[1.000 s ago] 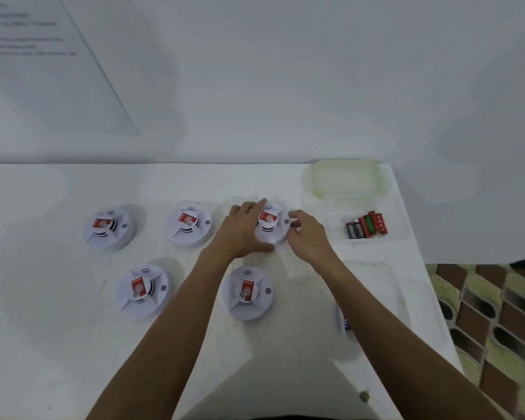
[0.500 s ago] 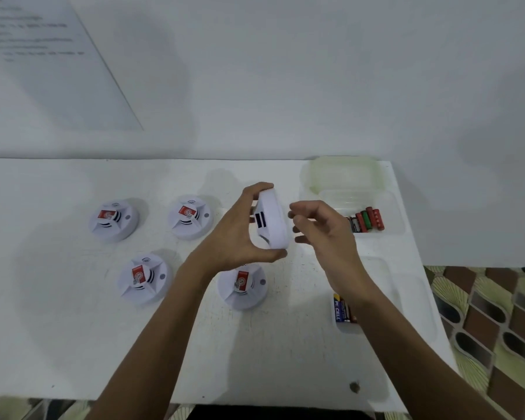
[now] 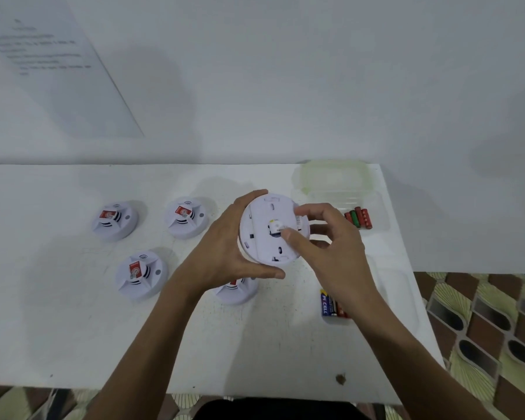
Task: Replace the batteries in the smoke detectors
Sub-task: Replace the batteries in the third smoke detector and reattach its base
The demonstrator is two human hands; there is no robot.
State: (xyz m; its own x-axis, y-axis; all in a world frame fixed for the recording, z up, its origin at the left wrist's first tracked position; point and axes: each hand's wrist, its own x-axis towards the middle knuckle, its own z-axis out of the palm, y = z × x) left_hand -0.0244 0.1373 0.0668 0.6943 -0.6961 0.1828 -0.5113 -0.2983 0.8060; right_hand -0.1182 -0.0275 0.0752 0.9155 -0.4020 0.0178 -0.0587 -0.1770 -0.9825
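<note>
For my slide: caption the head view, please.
Left hand holds a smoke detector underside up; right hand grips it, thumb at centre.

I am at a small work spot in a plain room. My white table [image 3: 58,313] is pushed up against a white wall [image 3: 285,86]. Smoke detectors [image 3: 114,221] sit in rows on the table. A sheet of paper [image 3: 43,56] with writing hangs on the wall. The floor [image 3: 482,313] has brown and green tiles, like in a house.
</note>
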